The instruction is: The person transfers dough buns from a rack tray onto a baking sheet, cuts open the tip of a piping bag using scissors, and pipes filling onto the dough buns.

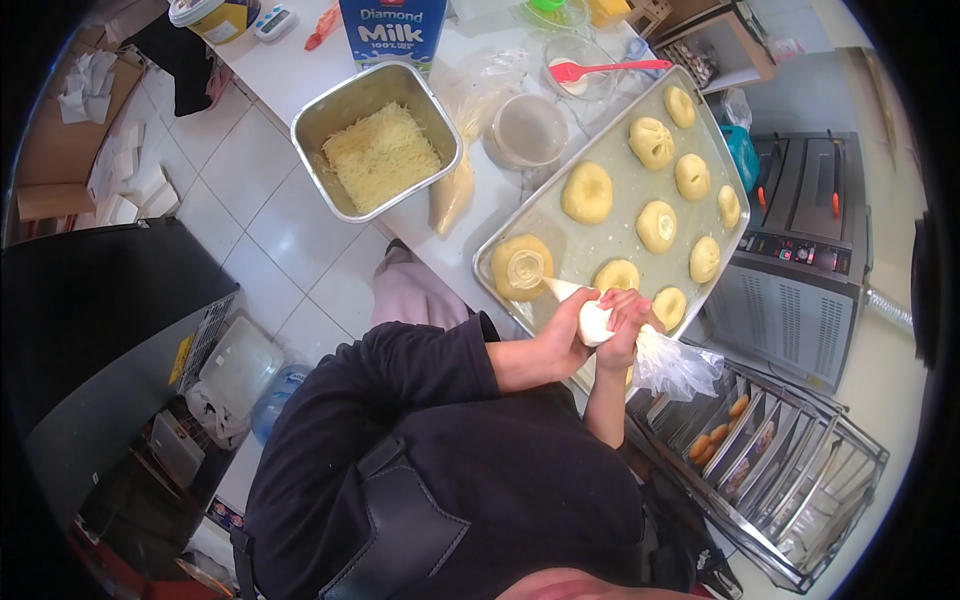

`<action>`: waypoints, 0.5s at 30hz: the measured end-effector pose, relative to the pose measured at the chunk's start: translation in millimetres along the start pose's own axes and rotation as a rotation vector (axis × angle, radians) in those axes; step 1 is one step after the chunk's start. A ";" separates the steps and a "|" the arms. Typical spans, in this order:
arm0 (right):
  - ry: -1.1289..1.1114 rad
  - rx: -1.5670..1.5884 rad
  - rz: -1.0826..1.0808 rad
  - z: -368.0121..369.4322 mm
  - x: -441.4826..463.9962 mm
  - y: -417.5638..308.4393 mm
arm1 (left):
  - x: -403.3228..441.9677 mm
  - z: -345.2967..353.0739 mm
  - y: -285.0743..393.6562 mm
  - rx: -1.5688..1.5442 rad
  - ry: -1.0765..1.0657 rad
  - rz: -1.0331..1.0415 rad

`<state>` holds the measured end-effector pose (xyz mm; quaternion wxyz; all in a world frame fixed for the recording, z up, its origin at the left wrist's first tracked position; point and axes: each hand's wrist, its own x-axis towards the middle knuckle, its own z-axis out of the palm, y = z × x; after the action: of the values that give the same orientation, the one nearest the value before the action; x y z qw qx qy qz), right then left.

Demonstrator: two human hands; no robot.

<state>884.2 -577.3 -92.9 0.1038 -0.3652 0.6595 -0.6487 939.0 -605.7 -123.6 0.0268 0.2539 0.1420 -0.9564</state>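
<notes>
Both hands are wrapped round a plastic piping bag (595, 322) of pale cream. My left hand (566, 335) grips its filled lower part, while my right hand (627, 318) closes round the upper part, where the loose clear end (680, 366) hangs out. The bag's narrow tip points left, at the edge of a round dough piece (522, 268) with a cream swirl in its middle. That piece lies at the near left corner of a metal baking tray (545, 205). Several more dough rounds (587, 193) are on the tray, some with hollows, some with cream or folded tops.
Left of the tray stand a metal pan (305, 140) of shredded cheese, a second filled bag (453, 195) and a clear tub (528, 132). Behind are a milk carton (395, 35) and a red brush (610, 68). An oven (790, 280) and a tray rack (780, 480) stand at the right.
</notes>
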 end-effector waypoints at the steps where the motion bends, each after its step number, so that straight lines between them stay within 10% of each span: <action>1: 0.005 -0.001 -0.005 0.3 0.7 0.7 | 0.5 0.7 1.2 0.004 0.001 -0.006; 15: -0.006 -0.051 -0.037 8.7 15.3 5.1 | 3.2 11.4 18.0 0.025 -0.001 0.012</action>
<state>876.8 -594.1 -93.7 0.0847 -0.3819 0.6686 -0.6324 932.9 -626.1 -120.4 0.0294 0.2548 0.1287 -0.9579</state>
